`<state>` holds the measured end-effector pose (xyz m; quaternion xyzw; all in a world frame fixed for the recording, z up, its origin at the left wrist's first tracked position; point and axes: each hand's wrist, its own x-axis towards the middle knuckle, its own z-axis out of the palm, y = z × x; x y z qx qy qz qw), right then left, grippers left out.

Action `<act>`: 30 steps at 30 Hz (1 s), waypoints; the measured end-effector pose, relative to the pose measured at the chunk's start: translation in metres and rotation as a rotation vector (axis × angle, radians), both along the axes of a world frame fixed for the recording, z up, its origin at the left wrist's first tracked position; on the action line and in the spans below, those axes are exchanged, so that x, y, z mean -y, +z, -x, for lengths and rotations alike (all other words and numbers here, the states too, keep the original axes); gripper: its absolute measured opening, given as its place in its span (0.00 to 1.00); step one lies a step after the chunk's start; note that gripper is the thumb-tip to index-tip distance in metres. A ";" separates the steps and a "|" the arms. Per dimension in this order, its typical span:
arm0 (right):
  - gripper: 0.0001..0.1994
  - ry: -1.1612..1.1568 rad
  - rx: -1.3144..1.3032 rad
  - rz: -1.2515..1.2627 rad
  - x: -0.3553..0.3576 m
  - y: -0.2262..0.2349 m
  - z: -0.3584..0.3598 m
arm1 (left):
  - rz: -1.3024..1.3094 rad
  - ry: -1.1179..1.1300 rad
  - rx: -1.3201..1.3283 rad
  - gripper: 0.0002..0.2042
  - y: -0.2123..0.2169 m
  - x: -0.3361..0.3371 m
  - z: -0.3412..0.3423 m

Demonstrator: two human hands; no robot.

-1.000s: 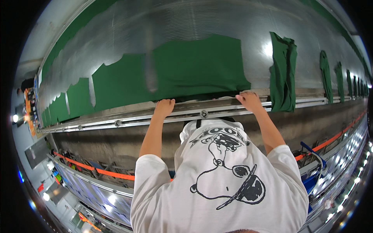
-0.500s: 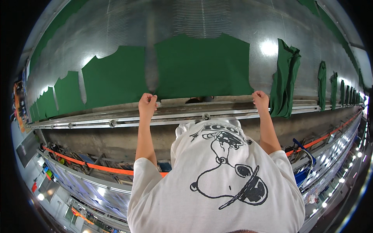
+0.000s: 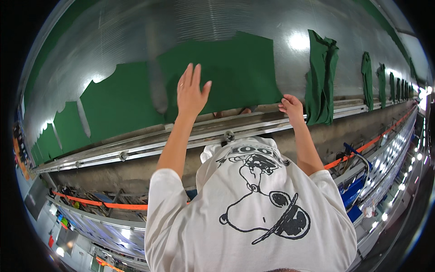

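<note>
Fingers (image 3: 195,75) of the left hand (image 3: 190,93) are spread wide and laid flat on the green fabric panel (image 3: 235,68); nothing is gripped. A ring is seen on one finger. Fingers (image 3: 284,105) of the right hand (image 3: 292,108) are curled, pinching the panel's lower right corner. The panel is spread flat on the shiny curved metal surface (image 3: 136,36), just above the metal rail (image 3: 149,145) that runs left to right below it. More green pieces (image 3: 113,106) are laid in a row to the left, touching or overlapping the panel's edge. A folded green piece (image 3: 321,77) is draped over the rail just right of the right hand, with further ones (image 3: 368,75) well apart beyond it. A white printed t-shirt (image 3: 253,217) is worn by the person. An orange strap (image 3: 104,205) is seen low under the rail.
</note>
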<state>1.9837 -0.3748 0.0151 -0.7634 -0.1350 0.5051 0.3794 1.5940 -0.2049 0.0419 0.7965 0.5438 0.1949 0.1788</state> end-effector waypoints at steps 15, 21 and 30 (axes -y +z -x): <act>0.13 0.007 -0.159 -0.015 -0.011 0.016 -0.004 | -0.087 -0.602 -0.307 0.40 -0.044 -0.022 -0.092; 0.15 -0.025 -0.044 -0.001 -0.002 0.010 0.003 | 0.079 -0.904 -0.063 0.35 -0.010 0.056 -0.195; 0.16 -0.184 0.149 -0.126 0.066 0.072 -0.046 | -0.079 -0.172 -0.338 0.32 0.001 0.007 -0.043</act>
